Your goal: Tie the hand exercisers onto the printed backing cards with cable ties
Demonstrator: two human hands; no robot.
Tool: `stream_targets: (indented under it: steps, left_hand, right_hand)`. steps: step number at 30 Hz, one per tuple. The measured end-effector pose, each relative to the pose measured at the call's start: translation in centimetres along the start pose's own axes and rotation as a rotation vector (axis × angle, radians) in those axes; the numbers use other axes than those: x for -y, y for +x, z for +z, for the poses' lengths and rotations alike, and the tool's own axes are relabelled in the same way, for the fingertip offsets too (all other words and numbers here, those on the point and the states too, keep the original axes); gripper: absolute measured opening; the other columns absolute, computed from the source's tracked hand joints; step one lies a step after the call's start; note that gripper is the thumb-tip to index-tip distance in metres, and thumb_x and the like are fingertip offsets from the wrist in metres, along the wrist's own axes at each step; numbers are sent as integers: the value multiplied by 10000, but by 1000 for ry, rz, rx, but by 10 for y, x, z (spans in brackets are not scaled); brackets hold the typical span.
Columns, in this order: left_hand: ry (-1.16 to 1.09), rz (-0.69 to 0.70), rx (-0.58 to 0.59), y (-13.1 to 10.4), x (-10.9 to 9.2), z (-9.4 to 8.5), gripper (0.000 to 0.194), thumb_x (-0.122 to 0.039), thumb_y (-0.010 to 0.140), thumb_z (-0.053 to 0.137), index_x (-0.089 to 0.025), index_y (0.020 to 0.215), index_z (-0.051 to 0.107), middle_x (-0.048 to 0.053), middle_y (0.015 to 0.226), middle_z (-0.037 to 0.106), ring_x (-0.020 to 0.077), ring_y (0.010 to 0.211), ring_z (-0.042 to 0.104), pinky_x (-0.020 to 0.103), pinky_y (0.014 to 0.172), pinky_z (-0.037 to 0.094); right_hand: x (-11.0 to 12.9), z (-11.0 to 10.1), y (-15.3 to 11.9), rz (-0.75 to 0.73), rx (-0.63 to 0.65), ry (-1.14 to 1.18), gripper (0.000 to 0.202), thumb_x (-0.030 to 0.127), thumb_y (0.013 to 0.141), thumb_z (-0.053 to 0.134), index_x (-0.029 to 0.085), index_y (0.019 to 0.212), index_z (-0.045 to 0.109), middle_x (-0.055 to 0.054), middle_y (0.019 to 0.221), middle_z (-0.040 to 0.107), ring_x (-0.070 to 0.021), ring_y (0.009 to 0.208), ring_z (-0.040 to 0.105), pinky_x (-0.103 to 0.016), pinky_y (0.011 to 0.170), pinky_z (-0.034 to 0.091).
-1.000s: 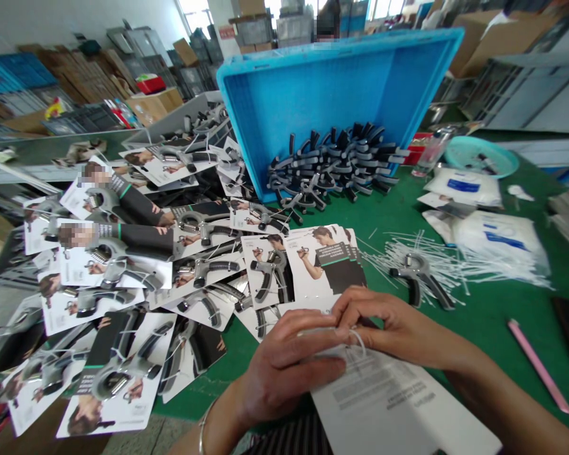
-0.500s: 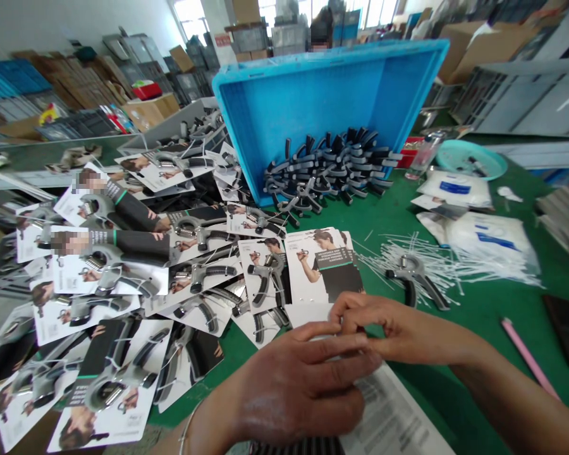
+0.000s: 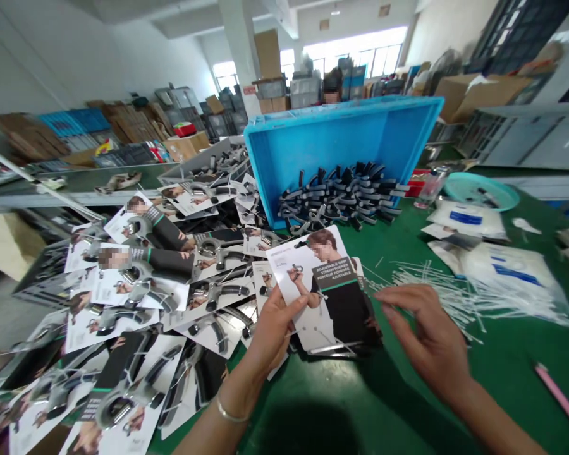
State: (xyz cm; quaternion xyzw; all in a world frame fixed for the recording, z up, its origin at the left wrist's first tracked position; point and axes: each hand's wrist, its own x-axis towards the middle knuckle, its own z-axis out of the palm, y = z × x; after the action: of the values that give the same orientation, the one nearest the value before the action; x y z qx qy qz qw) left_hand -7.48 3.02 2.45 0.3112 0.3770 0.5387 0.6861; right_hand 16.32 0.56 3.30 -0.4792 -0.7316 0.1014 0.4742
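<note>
Here's the card (image 3: 348, 309), directly right of my left hand's (image 3: 271, 328) fingers, and that hand is the nearer one: thumb over the printed face, fingers tucked behind, clamped on the left edge. The long axis runs away from me, far end leaning left. My right hand (image 3: 427, 338) hangs just beside the opposite edge, palm turned inward, fingers curved, thumb and fingertips apart with nothing between them. White ties (image 3: 459, 297) fan out beyond its knuckles.
</note>
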Motion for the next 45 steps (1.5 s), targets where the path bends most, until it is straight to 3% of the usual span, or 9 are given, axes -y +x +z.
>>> stream_targets:
  steps: [2, 6, 12, 20, 29, 34, 39, 43, 45]
  left_hand:
    - [-30, -43, 3, 3, 4, 4, 554, -253, 818, 744, -204, 1329, 537, 81, 1118, 718, 199, 943, 687, 309, 837, 531]
    - [-54, -94, -6, 0, 5, 11, 553, -264, 806, 756, -198, 1318, 555, 65, 1049, 727, 160, 820, 678, 271, 747, 530]
    - [-68, -76, -8, -4, 8, 12, 526, -293, 805, 756, -195, 1290, 577, 90, 1150, 713, 208, 906, 699, 301, 784, 544]
    - [-70, -133, -98, 1, 21, 10, 560, -297, 789, 772, -178, 1299, 574, 110, 1155, 721, 230, 937, 717, 334, 842, 568]
    - [30, -179, -35, 23, 8, 4, 518, -256, 758, 786, -131, 1231, 616, 114, 944, 768, 223, 755, 738, 298, 682, 595]
    - [134, -74, -16, 44, 18, 12, 495, -257, 775, 752, -170, 1241, 611, 113, 1128, 732, 227, 854, 730, 297, 720, 575]
    - [409, 130, -105, 62, 37, 4, 449, -235, 793, 703, -239, 1235, 623, 66, 1255, 680, 259, 1131, 644, 395, 1004, 479]
    - [638, 279, -158, 75, 37, -31, 565, -223, 807, 672, -256, 1354, 532, 76, 1425, 546, 257, 1305, 521, 421, 1145, 342]
    - [751, 300, -129, 80, 37, -47, 483, -263, 840, 641, -245, 1318, 573, 79, 1437, 527, 256, 1347, 474, 428, 1174, 297]
  right_hand:
    - [9, 10, 1, -135, 133, -96, 232, 213, 910, 636, 245, 1139, 626, -64, 1109, 667, -247, 1064, 559, -441, 957, 388]
    - [18, 33, 9, -89, 312, -161, 264, 255, 907, 648, 223, 1166, 603, -74, 1127, 652, -264, 1051, 521, -450, 936, 376]
    - [14, 56, 13, 46, 216, -175, 152, 312, 909, 644, 194, 1004, 630, -78, 979, 655, -263, 948, 506, -432, 881, 369]
    - [17, 66, 17, 175, 208, -133, 89, 233, 886, 643, 203, 809, 612, -46, 831, 632, -245, 884, 511, -387, 828, 381]
    - [14, 42, -5, -32, 212, 111, 73, 157, 903, 574, 206, 851, 561, -23, 820, 615, -188, 810, 534, -380, 816, 394]
    - [8, 24, -12, -102, 308, 106, 41, 184, 930, 578, 217, 954, 583, -39, 900, 660, -205, 866, 563, -408, 841, 408]
    - [-25, 12, -32, 9, 255, 7, 227, 225, 962, 538, 233, 1186, 569, -83, 1075, 665, -238, 1007, 586, -416, 895, 456]
    - [-93, -24, -65, 191, 63, -380, 249, 272, 965, 492, 169, 1165, 599, -146, 1126, 637, -293, 1087, 566, -464, 966, 437]
    - [-127, -48, -81, 316, 85, -629, 304, 308, 953, 468, 115, 1127, 625, -195, 1122, 632, -337, 1062, 566, -503, 957, 426]
